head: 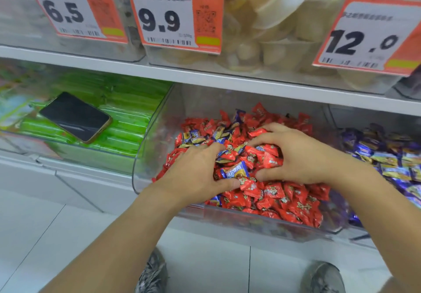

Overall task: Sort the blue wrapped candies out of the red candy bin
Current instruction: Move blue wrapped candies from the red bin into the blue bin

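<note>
The clear red candy bin [145,162] sits on the lower shelf, heaped with red wrapped candies [284,194] and a few blue wrapped ones, mostly toward the back [196,136]. Both hands are dug into the heap. My left hand [196,174] curls its fingers and thumb round a clump of candies, with one blue wrapped candy [234,170] lying between thumb and fingers. My right hand [303,156] curls over a clump of red candies just to the right of it. The fingertips of both hands are partly buried.
Right of the red bin stands a bin of blue wrapped candies [387,156]. On the left, a phone [75,116] lies on a bin of green packets [127,119]. Price tags [168,17] hang from the shelf above. My shoes [152,274] stand on the tiled floor below.
</note>
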{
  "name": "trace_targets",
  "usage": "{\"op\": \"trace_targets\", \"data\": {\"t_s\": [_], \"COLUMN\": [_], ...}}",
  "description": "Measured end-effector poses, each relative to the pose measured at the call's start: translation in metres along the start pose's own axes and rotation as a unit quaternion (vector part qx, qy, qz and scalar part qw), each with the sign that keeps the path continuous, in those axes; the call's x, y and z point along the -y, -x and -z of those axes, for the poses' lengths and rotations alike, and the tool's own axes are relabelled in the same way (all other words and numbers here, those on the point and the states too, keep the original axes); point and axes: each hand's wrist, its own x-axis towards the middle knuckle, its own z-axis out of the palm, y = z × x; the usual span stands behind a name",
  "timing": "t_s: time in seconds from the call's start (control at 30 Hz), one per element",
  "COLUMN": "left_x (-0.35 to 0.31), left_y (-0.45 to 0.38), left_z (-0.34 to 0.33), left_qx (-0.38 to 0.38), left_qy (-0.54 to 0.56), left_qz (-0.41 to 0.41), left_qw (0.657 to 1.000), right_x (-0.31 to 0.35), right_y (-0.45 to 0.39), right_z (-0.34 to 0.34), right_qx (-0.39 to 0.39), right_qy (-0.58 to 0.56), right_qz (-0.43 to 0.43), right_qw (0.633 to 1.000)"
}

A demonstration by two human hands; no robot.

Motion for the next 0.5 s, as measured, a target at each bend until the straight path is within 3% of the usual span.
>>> {"op": "trace_targets", "data": {"t_s": [0.2, 0.4, 0.5], "left_x": [-0.002, -0.004, -0.007], "left_y": [-0.005, -0.004, -0.006], "left_z": [0.010, 0.014, 0.012], "left_qx": [-0.021, 0.029, 0.020], "left_qy": [0.079, 0.072, 0.058], "left_qz": [0.023, 0.007, 0.007], "left_qw": [0.996, 0.997, 0.998], "right_x": [-0.005, -0.008, -0.004], "right_y": [0.022, 0.024, 0.021], "right_z": [0.013, 0.022, 0.022], "right_qx": [-0.052, -0.018, -0.011], "right_qy": [-0.136, -0.096, -0.068], "right_qz": [0.043, 0.023, 0.005], "right_qw": [0.988, 0.995, 0.998]}}
